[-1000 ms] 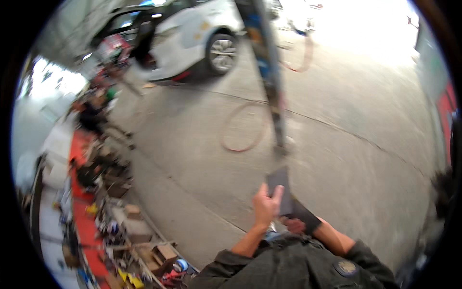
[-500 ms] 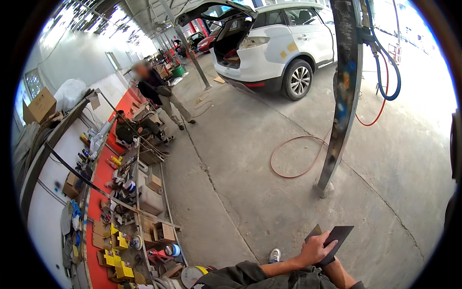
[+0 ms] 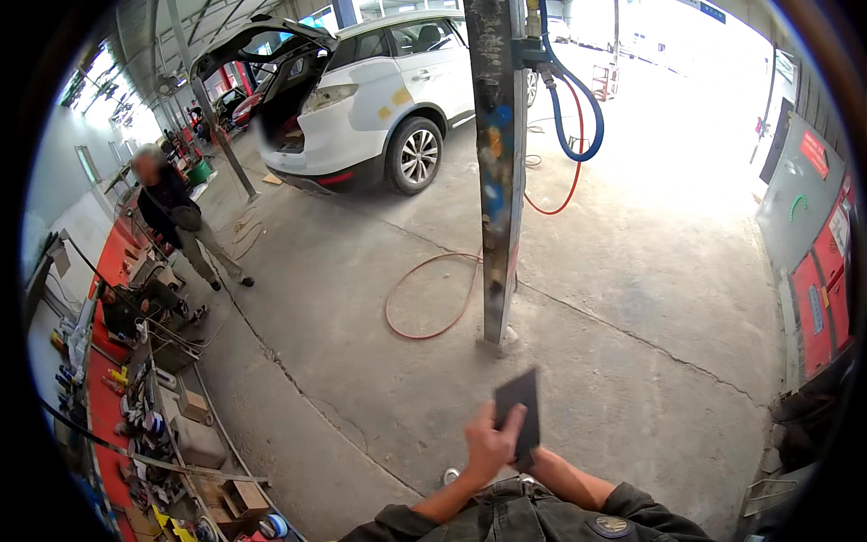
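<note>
A dark grey, rectangular sheet that looks like sandpaper [image 3: 521,404] is held up in front of my body, low in the middle of the view. My left hand [image 3: 489,446] is closed on its left side, the thumb lying across its face. At the lower edge of the sheet is my right hand [image 3: 545,464], which grips it from below and the right; most of its fingers are hidden behind the sheet.
A steel post [image 3: 499,199] with blue and red hoses [image 3: 587,149] rises from the concrete floor ahead. A red hose loop [image 3: 390,312] lies beside it. Beyond stands a white car [image 3: 361,99], tailgate raised. Cluttered shelves [image 3: 194,434], a standing person [image 3: 172,199] and a seated one [image 3: 135,303] are left; red cabinets [image 3: 817,307] right.
The view has swung right, bringing red cabinets into sight. My hands have turned the sheet more upright; the brownish second piece visible behind it earlier no longer shows.
</note>
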`<move>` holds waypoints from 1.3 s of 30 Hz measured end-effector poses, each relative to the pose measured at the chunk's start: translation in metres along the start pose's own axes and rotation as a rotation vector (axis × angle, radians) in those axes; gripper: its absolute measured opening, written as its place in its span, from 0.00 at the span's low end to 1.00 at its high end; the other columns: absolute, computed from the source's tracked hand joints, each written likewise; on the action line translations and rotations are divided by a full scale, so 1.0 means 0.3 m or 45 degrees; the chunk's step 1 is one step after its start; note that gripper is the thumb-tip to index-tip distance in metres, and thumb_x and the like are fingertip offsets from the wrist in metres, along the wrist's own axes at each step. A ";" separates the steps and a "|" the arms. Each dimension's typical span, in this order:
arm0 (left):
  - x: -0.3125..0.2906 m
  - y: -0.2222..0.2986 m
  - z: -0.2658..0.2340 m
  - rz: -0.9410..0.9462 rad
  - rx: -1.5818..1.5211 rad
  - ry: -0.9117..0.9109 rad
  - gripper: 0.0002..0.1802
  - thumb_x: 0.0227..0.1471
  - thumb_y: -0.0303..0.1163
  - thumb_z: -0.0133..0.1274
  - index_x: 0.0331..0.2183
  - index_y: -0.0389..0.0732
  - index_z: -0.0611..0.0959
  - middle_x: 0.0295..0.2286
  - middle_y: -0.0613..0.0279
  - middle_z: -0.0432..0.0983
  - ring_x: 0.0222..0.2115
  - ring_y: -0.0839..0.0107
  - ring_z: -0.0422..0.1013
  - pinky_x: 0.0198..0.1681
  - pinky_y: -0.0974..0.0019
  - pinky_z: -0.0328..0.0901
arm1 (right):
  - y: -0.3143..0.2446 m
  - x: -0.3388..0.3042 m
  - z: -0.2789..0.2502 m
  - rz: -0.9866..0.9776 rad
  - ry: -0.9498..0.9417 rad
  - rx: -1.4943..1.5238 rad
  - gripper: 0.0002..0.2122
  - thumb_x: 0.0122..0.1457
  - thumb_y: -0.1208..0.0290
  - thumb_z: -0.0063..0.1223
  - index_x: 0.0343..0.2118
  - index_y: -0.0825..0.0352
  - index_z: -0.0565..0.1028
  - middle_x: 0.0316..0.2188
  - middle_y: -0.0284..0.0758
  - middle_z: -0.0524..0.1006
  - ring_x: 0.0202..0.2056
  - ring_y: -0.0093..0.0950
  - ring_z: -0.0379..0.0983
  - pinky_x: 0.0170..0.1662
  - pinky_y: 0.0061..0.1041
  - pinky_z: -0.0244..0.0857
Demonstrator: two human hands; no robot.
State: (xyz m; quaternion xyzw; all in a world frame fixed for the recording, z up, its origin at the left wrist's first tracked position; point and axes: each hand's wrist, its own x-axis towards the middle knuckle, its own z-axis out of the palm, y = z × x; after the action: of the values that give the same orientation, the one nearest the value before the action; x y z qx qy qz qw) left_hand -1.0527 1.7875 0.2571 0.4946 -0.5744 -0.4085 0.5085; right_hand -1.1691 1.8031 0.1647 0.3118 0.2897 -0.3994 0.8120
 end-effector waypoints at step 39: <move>0.044 -0.055 -0.075 -0.432 -0.902 -0.637 0.28 0.60 0.28 0.51 0.59 0.37 0.63 0.46 0.59 0.74 0.43 0.72 0.71 0.44 0.70 0.67 | 0.026 -0.183 0.290 -1.007 -0.361 -0.572 0.12 0.62 0.63 0.53 0.38 0.67 0.75 0.30 0.32 0.78 0.28 0.23 0.76 0.33 0.23 0.72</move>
State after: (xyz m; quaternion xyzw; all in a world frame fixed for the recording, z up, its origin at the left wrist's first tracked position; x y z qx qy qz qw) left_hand -1.0278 1.7723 0.2467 0.2636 -0.4154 -0.7638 0.4179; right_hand -1.1714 1.7682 0.2618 -0.0631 0.3518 -0.6439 0.6765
